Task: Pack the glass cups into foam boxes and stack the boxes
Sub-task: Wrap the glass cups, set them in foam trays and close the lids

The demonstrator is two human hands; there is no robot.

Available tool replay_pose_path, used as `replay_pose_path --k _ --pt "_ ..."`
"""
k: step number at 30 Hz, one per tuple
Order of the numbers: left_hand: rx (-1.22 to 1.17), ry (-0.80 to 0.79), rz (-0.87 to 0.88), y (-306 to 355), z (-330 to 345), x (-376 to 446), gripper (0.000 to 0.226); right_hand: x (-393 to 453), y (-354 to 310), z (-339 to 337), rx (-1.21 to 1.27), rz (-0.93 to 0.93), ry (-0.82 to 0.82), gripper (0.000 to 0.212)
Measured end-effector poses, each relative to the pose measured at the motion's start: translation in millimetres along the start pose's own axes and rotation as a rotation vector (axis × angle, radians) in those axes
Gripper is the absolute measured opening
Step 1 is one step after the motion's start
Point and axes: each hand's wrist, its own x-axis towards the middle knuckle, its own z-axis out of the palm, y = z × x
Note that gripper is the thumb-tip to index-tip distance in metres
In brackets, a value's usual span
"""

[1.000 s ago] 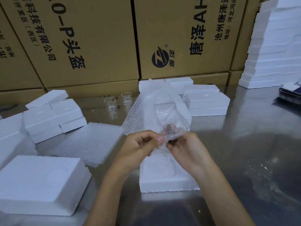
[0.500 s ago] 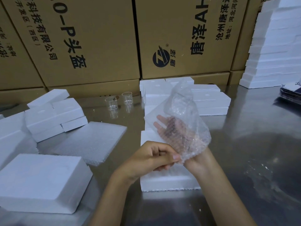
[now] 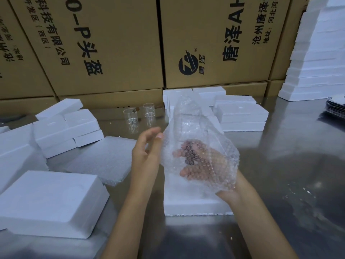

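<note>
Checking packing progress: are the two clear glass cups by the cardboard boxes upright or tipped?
Upright. Both clear glass cups stand on their bases on the steel table, rims up, unpacked.

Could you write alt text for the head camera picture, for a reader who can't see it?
A person's right hand is inside a clear bubble wrap bag, held above a white foam box on a steel table, while the left hand hovers open beside the bag. Two glass cups stand behind, before cardboard cartons.

Dim, soft overhead glare (perhaps), edges bowed, slightly blurred.
</note>
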Motion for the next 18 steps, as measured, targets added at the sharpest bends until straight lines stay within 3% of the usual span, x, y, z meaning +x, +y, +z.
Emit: replay_pose_path --k 4,7,9,12,13,18 --pt "0.064 -0.079 -0.025 -0.6 3.6 -1.0 0.015 -0.2 1.7 0.8 0.017 0.001 0.000 0.030" --pt "0.105 -0.151 -0.017 -1.8 6.1 -3.5 0.023 1.6 -5.5 19.3 -0.030 -0.084 -0.245 0.027" --pt "0.133 -0.217 -0.040 -3.5 5.5 -5.0 0.029 -2.3 -8.0 25.7 -0.075 -0.117 -0.357 0.040" --pt "0.141 -0.236 -0.050 -1.2 6.0 -5.4 0.026 -3.7 -7.6 20.4 -0.098 -0.129 -0.364 0.059" --pt "0.085 -0.212 -0.060 1.6 6.5 -5.8 0.020 -4.4 -6.8 19.2 -0.118 -0.131 -0.367 0.059" --pt "-0.425 -0.281 -0.052 9.5 -1.7 2.3 0.055 -4.8 -3.8 9.6 -0.140 -0.109 -0.420 0.053"
